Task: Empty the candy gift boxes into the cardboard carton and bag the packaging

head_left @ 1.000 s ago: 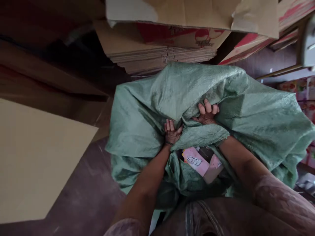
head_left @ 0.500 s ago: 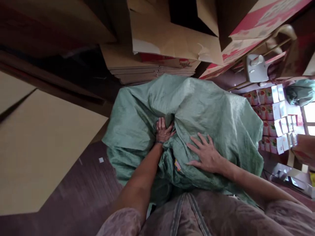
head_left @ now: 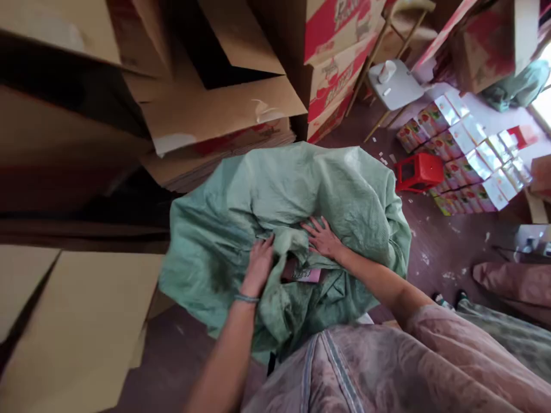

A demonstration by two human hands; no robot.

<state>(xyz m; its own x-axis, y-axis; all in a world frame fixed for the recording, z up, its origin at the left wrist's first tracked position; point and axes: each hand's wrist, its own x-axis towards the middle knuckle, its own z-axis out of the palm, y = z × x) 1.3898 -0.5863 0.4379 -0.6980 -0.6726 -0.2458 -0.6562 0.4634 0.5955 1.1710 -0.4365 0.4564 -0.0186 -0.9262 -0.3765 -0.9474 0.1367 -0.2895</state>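
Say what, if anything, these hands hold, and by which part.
The right hand, spread on the crumpled green plastic sack, seemingly grips nothing; whether the left hand grips its bunched fabric is unclear.

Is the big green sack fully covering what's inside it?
No, a pink item shows through a gap in the green sack, close to the right hand.
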